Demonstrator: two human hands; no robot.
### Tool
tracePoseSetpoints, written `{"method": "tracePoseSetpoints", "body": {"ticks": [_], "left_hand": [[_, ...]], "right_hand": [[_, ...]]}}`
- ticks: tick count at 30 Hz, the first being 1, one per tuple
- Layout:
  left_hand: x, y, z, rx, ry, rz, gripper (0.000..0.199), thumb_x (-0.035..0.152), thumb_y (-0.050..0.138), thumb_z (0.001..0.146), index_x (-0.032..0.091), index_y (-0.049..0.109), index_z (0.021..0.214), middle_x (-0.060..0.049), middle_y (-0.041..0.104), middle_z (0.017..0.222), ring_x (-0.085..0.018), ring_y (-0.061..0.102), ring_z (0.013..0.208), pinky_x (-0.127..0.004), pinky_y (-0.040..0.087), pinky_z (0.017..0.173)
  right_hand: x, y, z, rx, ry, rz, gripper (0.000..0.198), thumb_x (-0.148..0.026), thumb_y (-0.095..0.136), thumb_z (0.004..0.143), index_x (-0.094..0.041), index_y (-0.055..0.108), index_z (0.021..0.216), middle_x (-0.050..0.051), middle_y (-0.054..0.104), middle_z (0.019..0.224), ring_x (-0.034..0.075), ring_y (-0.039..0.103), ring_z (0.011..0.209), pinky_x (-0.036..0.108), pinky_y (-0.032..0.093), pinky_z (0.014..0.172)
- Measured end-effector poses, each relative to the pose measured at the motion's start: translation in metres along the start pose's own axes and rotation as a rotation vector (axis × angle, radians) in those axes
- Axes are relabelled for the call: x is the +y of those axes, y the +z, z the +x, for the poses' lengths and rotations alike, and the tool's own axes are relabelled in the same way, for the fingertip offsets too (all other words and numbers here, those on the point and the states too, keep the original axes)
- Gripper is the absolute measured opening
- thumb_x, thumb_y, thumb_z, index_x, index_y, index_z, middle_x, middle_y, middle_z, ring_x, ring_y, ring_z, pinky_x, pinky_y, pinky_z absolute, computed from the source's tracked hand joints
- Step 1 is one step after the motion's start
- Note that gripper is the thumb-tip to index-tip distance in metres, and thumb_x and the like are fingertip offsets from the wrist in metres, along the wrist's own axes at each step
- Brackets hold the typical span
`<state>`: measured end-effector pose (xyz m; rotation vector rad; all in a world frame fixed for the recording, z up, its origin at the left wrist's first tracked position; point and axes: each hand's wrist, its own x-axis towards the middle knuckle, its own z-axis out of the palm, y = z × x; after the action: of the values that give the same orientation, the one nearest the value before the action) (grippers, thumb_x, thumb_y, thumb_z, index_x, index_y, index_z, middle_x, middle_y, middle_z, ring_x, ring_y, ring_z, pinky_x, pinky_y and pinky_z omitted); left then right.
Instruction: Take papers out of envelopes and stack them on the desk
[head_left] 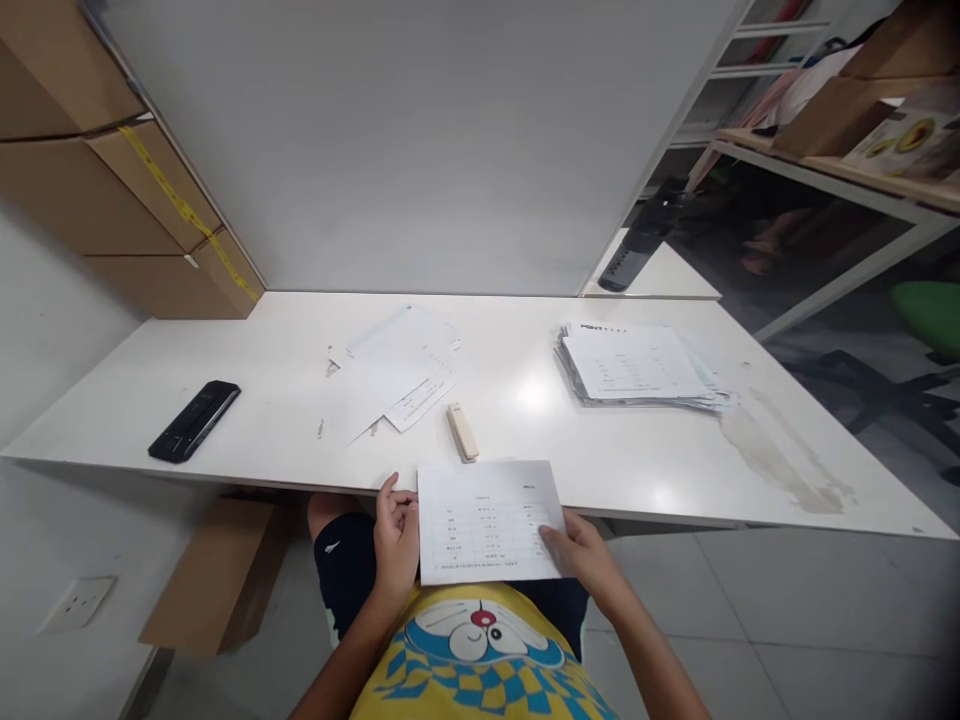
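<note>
A printed sheet of paper point(480, 530) is held up between my hands at the front edge of the table, over my lap. My right hand point(583, 552) pinches its right side, thumb on top and the other fingers hidden beneath. On the left edge, the curled fingers of my left hand point(397, 535) press against the paper, with the index finger raised. Whether more than one sheet is held, I cannot tell. Just beyond the paper lies a cream stapler point(462, 432). Loose sheets point(405, 360) are spread untidily behind it.
A stack of papers point(637, 365) lies to the right on the white table point(510, 310). At the left is a black phone point(195, 420). Cardboard boxes point(142, 220) stand at the back left, and a dark bottle point(637, 245) at the back right. A grey partition point(420, 150) closes the back.
</note>
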<state>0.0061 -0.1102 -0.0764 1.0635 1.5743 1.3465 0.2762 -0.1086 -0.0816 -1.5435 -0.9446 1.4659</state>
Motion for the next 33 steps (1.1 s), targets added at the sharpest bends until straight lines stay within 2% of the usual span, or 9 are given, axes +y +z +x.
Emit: {"method": "tracePoseSetpoints", "body": {"ticks": [4,8,12,14,16,23,28,31,33], "left_hand": [[-0.006,-0.003,0.002,-0.095,0.09,0.142,0.035,0.036,0.057,0.091,0.021,0.06,0.122,-0.008,0.068,0.099,-0.016,0.063,0.076,-0.028,0.051,0.067],[0.003,0.002,0.01,-0.161,0.376,0.387,0.029,0.029,0.049,0.095,0.023,0.064,0.119,-0.011,0.069,0.11,-0.024,0.066,0.099,-0.037,0.055,0.083],[0.02,0.019,0.032,-0.327,0.679,0.61,0.049,0.025,0.046,0.096,0.024,0.044,0.145,-0.012,0.057,0.14,-0.029,0.049,0.135,-0.048,0.045,0.108],[0.027,0.028,0.045,-0.435,0.794,0.684,0.056,0.026,0.045,0.097,0.021,0.035,0.151,-0.012,0.046,0.152,-0.029,0.037,0.145,-0.051,0.04,0.113],[0.029,0.035,0.055,-0.494,0.876,0.723,0.053,0.024,0.043,0.098,0.018,0.037,0.15,-0.012,0.045,0.152,-0.028,0.033,0.147,-0.051,0.038,0.115],[0.015,0.043,0.06,-0.392,0.967,0.729,0.046,0.01,0.043,0.092,0.019,0.055,0.136,-0.009,0.062,0.137,-0.029,0.049,0.137,-0.053,0.044,0.107],[0.029,0.046,0.066,-0.379,1.023,0.724,0.04,0.007,0.045,0.087,0.016,0.065,0.121,-0.012,0.069,0.124,-0.033,0.052,0.133,-0.053,0.048,0.1],[0.04,0.045,0.081,-0.452,1.07,0.703,0.034,0.009,0.045,0.088,0.017,0.069,0.112,-0.012,0.073,0.111,-0.032,0.057,0.127,-0.05,0.052,0.094],[0.043,0.044,0.092,-0.517,1.087,0.696,0.032,0.013,0.046,0.09,0.018,0.068,0.112,-0.012,0.072,0.11,-0.031,0.057,0.127,-0.049,0.052,0.094]], "right_hand": [[-0.004,-0.008,0.004,0.042,0.035,0.063,0.05,-0.047,0.076,0.063,-0.018,0.072,0.104,0.01,0.076,0.097,0.034,0.069,0.097,0.047,0.054,0.084],[-0.02,-0.017,0.015,0.076,0.001,0.009,0.049,-0.039,0.07,0.064,-0.018,0.071,0.108,0.008,0.076,0.096,0.032,0.069,0.092,0.045,0.053,0.083],[-0.034,-0.021,0.029,0.129,-0.043,-0.066,0.048,-0.031,0.06,0.06,-0.018,0.072,0.105,0.005,0.075,0.092,0.029,0.067,0.087,0.039,0.051,0.079],[-0.037,-0.022,0.032,0.109,-0.031,-0.093,0.046,-0.029,0.058,0.061,-0.018,0.072,0.103,0.004,0.075,0.09,0.028,0.066,0.085,0.037,0.05,0.076],[-0.037,-0.022,0.033,0.09,-0.014,-0.094,0.045,-0.029,0.056,0.061,-0.017,0.072,0.101,0.004,0.075,0.089,0.027,0.065,0.083,0.035,0.049,0.074],[-0.032,-0.022,0.032,0.071,-0.024,0.009,0.047,-0.031,0.059,0.061,-0.017,0.072,0.104,0.005,0.075,0.092,0.029,0.067,0.086,0.036,0.051,0.075],[-0.031,-0.02,0.034,0.091,-0.038,-0.003,0.042,-0.03,0.059,0.062,-0.018,0.073,0.1,0.003,0.074,0.088,0.027,0.066,0.083,0.036,0.051,0.077],[-0.02,-0.038,0.037,0.106,-0.076,-0.078,0.036,-0.03,0.059,0.062,-0.02,0.073,0.094,0.001,0.072,0.078,0.026,0.064,0.077,0.036,0.05,0.072],[-0.014,-0.066,0.042,0.195,-0.107,-0.14,0.031,-0.032,0.06,0.062,-0.021,0.073,0.088,0.0,0.069,0.071,0.024,0.063,0.07,0.035,0.049,0.066]]}}
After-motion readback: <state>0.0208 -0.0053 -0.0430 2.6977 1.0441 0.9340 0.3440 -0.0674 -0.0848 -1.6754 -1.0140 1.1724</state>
